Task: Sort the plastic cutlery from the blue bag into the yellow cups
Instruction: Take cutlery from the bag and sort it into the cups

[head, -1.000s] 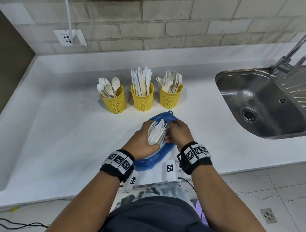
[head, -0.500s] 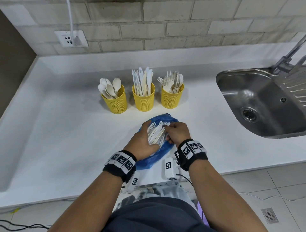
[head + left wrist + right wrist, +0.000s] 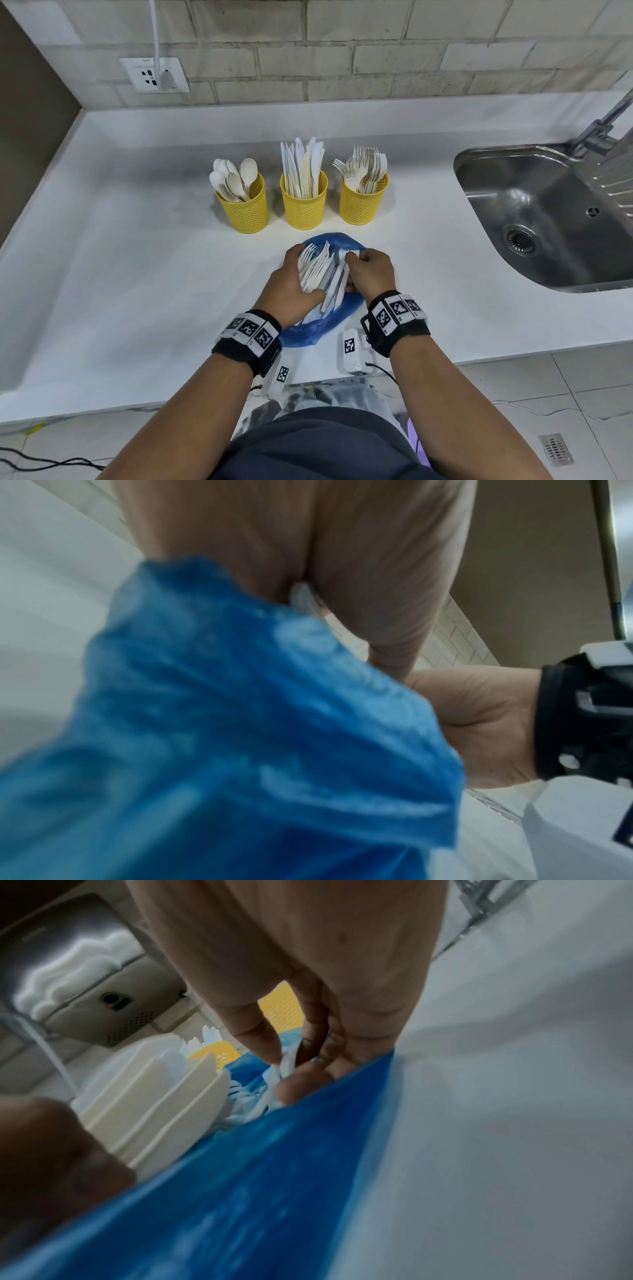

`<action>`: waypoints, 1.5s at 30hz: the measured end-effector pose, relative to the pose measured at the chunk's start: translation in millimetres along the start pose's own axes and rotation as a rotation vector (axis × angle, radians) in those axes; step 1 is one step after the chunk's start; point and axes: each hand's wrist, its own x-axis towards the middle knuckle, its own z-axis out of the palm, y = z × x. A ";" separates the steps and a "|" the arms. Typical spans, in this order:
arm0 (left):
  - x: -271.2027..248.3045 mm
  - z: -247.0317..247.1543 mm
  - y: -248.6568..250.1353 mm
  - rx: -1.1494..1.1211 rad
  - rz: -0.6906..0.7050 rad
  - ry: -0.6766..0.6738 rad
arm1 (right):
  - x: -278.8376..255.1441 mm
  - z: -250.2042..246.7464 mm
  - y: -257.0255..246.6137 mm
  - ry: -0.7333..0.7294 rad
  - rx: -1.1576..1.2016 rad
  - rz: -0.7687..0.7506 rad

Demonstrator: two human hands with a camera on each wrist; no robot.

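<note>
Three yellow cups stand in a row: spoons [image 3: 239, 205], knives [image 3: 303, 202], forks [image 3: 363, 200]. In front of them the blue bag [image 3: 318, 327] lies on the counter. My left hand [image 3: 305, 274] grips a bundle of white cutlery [image 3: 320, 274] at the bag's mouth, thumb across it. My right hand [image 3: 352, 263] pinches one white piece [image 3: 352, 254] at the bundle's far end. In the right wrist view the fingertips [image 3: 274, 1058] close on that white piece above the blue bag [image 3: 274, 1191], beside the ribbed handles [image 3: 154, 1110]. The left wrist view is mostly the blue bag [image 3: 257, 737].
A steel sink [image 3: 548, 219] with a tap [image 3: 603, 126] lies to the right. A wall socket [image 3: 154, 73] with a white cable is at the back left. The white counter [image 3: 120, 274] ends in a front edge just behind my wrists.
My right fingers have moved from the side of the bundle to its far end and now pinch a single white piece. The left hand keeps its grip on the bundle.
</note>
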 end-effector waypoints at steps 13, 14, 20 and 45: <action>3.1 -1.5 -9.0 -0.025 -0.017 -0.025 | -6.0 11.3 -23.6 -0.018 -0.337 -0.073; 3.1 -1.6 -9.1 -0.031 -0.018 -0.028 | -5.4 12.1 -25.0 -0.016 -0.352 -0.068; 1.8 -3.3 -9.1 -0.078 -0.020 -0.006 | -4.3 11.6 -30.3 0.001 -0.421 -0.079; 5.1 9.6 5.8 0.016 0.063 0.019 | -35.9 -12.4 -41.7 -0.335 0.265 0.017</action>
